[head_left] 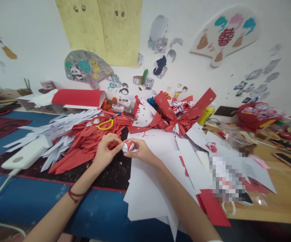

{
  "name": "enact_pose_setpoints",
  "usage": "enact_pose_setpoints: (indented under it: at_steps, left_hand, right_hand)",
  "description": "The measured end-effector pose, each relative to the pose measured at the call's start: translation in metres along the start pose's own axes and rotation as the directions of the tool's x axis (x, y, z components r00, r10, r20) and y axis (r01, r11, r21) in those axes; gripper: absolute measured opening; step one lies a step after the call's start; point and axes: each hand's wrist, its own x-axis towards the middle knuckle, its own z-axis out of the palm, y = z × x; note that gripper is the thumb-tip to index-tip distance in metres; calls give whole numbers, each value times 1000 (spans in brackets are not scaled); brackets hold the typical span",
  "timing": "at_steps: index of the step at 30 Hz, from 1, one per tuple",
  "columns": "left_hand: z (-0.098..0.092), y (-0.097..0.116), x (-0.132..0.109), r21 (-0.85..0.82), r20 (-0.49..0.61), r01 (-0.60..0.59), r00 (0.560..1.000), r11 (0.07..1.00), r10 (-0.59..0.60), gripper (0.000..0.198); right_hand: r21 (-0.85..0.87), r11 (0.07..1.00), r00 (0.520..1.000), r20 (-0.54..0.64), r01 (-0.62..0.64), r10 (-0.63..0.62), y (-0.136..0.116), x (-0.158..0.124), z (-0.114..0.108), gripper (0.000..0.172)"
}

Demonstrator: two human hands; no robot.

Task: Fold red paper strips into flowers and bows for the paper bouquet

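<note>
A small folded paper ball [129, 146] in red and white is held up between my two hands, above the edge where the dark mat meets white paper. My left hand [107, 148] pinches its left side with thumb and forefinger. From the right, the fingers and thumb of my right hand [142, 152] close round it. Beneath and left of my left hand lies a heap of red paper strips [85, 144], with white paper strips [57, 127] beside it. Yellow-handled scissors [105, 124] rest on the red strips.
White sheets [148, 188] spread under my right arm. Behind stands a red-and-white paper bouquet [178, 117]. A white power strip [26, 154] with a cable lies at left. A red card [214, 206] and loose papers cover the right side.
</note>
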Motion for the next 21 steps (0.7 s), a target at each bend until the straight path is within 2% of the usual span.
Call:
enact_pose_setpoints:
  at_steps: [4, 9, 13, 17, 21]
  left_hand:
    - [-1, 0, 1, -43, 11, 54, 998, 998, -54, 18]
    - [-2, 6, 1, -145, 60, 140, 989, 979, -133, 22]
    - [-2, 8, -1, -138, 74, 160, 986, 977, -151, 24]
    - [-2, 8, -1, -91, 51, 93, 995, 991, -89, 23]
    - [-5, 10, 1, -2, 75, -76, 994, 997, 76, 21]
  right_hand:
    - [3, 1000, 1000, -16, -20, 21, -2, -1, 4, 52]
    - [134, 978, 988, 25, -157, 155, -14, -2, 9, 51]
    - [171, 971, 986, 11, -165, 165, -15, -1, 11, 49]
    - [146, 979, 990, -1, -141, 143, -15, -1, 8, 50]
    - [3, 997, 997, -7, -79, 79, -15, -2, -2, 55]
